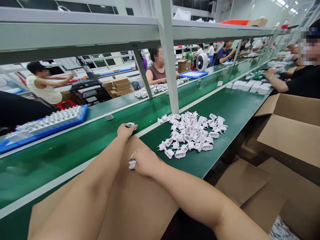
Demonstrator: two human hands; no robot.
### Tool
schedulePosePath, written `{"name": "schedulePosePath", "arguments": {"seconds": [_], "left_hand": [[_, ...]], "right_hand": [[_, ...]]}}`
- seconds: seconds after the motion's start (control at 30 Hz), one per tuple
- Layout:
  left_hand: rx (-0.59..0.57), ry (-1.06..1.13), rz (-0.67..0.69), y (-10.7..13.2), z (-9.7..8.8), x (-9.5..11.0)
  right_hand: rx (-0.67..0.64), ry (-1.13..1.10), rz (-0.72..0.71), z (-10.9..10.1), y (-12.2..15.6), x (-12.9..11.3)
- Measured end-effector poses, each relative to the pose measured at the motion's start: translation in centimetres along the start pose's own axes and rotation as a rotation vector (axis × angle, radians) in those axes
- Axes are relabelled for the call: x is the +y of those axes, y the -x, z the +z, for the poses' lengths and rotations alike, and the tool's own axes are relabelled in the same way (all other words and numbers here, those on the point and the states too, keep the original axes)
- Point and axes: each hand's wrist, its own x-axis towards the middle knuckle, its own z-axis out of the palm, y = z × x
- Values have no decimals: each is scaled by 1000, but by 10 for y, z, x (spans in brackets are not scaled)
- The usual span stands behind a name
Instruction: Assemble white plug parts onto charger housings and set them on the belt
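Observation:
My left hand [125,130] reaches forward to the white strip at the edge of the green bench and pinches a small white and grey plug part [130,125]. My right hand [145,161] rests on a sheet of brown cardboard [140,200] and is closed round a few white plug parts [132,163]. A heap of several white plug parts [192,133] lies on the green bench [232,110] just right of both hands.
A grey shelf post [170,66] rises behind the heap. Open cardboard boxes [287,133] stand at my right. A blue tray of white parts [47,125] sits far left on the conveyor. Other people work across the line and at the right.

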Motion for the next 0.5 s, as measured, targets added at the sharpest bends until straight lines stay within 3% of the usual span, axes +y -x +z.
{"name": "schedulePosePath", "arguments": {"seconds": [0.1,0.17,0.23,0.33,0.43,0.5], "left_hand": [[-18,21,-3,12,-13,-6],[-59,62,38,33,-29,-12],[-128,122,78,65,-51,-20],[-246,155,82,127,-86,-29],[-324,97,74,186,-115,-36],[-401,100,119,217,-125,-43]], "right_hand": [[23,-40,26,-6,-1,2],[104,-74,109,-12,-1,4],[229,-182,211,-15,-4,7],[349,-608,343,-14,-10,11],[282,-1051,402,-8,-13,12],[199,-1177,411,-6,-13,10]]}}
